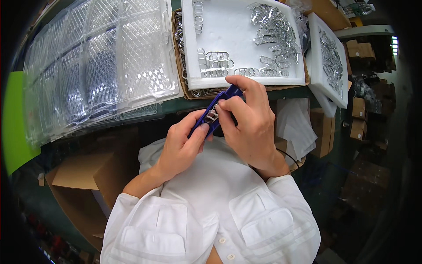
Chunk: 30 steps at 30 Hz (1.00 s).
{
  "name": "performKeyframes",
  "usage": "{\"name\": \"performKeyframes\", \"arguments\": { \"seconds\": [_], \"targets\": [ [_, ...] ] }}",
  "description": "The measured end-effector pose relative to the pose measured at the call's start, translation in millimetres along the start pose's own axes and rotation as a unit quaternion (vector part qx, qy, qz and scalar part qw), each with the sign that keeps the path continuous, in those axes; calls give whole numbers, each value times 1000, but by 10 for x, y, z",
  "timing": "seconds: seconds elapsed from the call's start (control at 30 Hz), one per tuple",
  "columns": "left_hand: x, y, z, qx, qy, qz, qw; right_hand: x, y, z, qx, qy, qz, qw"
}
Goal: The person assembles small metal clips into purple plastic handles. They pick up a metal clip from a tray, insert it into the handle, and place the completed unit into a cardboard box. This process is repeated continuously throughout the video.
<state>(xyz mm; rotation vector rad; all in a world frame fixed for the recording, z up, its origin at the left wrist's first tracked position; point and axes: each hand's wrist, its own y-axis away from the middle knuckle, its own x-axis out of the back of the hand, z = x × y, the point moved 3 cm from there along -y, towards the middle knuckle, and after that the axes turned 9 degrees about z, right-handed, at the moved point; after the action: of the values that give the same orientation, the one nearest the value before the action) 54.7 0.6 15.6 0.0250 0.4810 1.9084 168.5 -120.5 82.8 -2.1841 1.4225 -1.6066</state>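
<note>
both hands (220, 132), blue plastic holder (216, 111), shiny metal clip (212, 116)

A dark green workbench (281, 93) carries everything, with only strips of its top showing bare. Taking the brown cardboard tray (187, 90) near the bench's front edge as the landmark: a white foam slab (233, 35) lies in it, strewn with small clear-and-metal buckle parts (274, 31), some in a heap, some in short rows. Left of the tray, a stack of clear plastic blister sheets (101, 66) with a diamond pattern spreads across the bench, overhanging its front edge. Right of the tray, a second white foam slab (327, 66) lies tilted, holding more buckle parts.
</note>
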Motion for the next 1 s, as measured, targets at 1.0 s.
{"name": "performKeyframes", "arguments": {
  "seconds": [1.0],
  "targets": [
    [21,-193,-140,1,-76,55,996,-366,286,288,-231,-140,-38,962]
  ]
}}
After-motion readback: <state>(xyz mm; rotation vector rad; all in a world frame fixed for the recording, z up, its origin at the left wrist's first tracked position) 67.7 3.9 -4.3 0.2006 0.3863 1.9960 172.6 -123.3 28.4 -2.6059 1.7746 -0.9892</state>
